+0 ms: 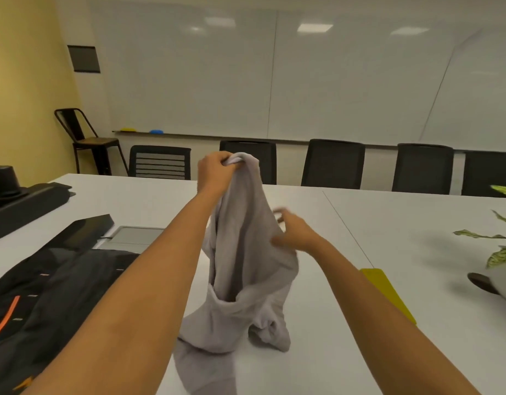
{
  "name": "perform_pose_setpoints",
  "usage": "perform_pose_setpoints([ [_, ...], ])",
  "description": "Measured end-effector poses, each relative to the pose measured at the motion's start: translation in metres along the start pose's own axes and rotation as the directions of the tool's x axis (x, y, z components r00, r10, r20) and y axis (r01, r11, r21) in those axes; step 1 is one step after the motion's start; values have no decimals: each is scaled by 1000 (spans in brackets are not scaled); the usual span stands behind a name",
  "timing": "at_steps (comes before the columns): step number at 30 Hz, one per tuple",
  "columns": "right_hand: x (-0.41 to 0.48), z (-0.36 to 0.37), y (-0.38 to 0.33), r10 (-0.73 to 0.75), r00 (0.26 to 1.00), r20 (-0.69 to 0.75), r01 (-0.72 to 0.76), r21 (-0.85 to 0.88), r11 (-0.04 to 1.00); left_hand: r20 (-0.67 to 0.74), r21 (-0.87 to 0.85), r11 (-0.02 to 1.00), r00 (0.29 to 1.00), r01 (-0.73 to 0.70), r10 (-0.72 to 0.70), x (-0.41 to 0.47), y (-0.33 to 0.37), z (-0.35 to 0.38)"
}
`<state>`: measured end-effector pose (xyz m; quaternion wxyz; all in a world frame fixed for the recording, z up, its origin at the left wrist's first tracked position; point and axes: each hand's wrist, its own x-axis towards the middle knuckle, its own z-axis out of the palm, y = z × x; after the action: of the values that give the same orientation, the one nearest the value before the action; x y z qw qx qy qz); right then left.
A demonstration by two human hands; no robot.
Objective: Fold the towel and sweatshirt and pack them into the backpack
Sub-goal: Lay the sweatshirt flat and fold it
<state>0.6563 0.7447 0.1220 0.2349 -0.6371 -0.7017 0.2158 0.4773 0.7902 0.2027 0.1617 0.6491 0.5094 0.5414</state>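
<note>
The left arm reaches forward and up from the lower left, forearm bare, wrist bent over. The left hand (214,169) is raised above the desk (388,223), about level with the chair backs (333,163) behind it. Its grip is closed: fingers and thumb are curled round a bunched fold at the top of the grey sweatshirt (246,252).

The sweatshirt hangs down from that hand in long folds. Its lower part lies crumpled on the desk near the front edge, between the two forearms.

The right arm comes in from the lower right, lower than the left. The right hand (293,232) is at the right side of the hanging cloth, about halfway down. Its thumb side seems to touch the fabric, but the fingers (280,212) are smeared by motion blur, so I cannot tell whether this grip is open or pinching.

The black backpack (46,295), with an orange strip, lies flat on the desk to the left, partly under the left forearm. A flat yellow item (388,295) lies just right of the right forearm. A potted plant (502,252) stands at the far right.
</note>
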Motion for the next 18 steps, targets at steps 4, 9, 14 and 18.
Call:
perform_pose_setpoints([
  [4,-20,0,21,186,979,83,-185,-15,983,-141,72,997,990,-4,14,6,-2,-21],
  [9,-53,-38,-11,-8,913,407,-161,381,910,-320,108,982,941,154,-113,3,-10,-35],
  [14,-69,-74,-29,-242,790,563,-153,563,812,-323,-48,990,935,135,-143,-12,7,-14],
  [18,-71,-85,-9,-4,723,691,-91,101,991,-136,-26,995,986,93,-96,-26,12,14],
])
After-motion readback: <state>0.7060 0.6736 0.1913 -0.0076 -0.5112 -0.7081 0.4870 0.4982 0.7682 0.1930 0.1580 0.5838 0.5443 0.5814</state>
